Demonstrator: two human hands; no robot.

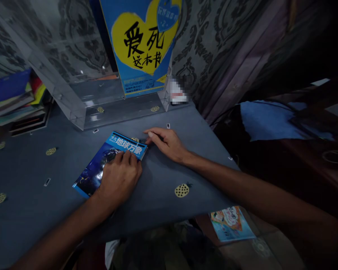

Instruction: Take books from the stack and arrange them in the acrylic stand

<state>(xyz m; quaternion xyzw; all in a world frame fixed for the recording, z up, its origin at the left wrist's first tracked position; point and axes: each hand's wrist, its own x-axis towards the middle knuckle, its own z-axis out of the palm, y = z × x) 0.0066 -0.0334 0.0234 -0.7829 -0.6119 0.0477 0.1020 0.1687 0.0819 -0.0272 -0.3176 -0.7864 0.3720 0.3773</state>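
Note:
A thin blue book (91, 170) with an image of the earth and white lettering on its cover lies slanted on the table in front of me. Across its cover rests my left hand (119, 174), its fingers bent and pressed together on the upper right part; the thumb is hidden. Just past the book's upper right corner, my right hand (167, 144) is held with loosely bent fingers pointing left and the thumb apart. Nothing shows in it, and its fingertips are close to the corner; whether they touch it I cannot tell.
A clear acrylic stand (124, 116) at the back holds an upright blue book (119, 48) with a yellow heart. Stacked books (17, 99) sit on the left of the patterned table (25, 180). Below the front edge lies a colourful booklet (231, 228).

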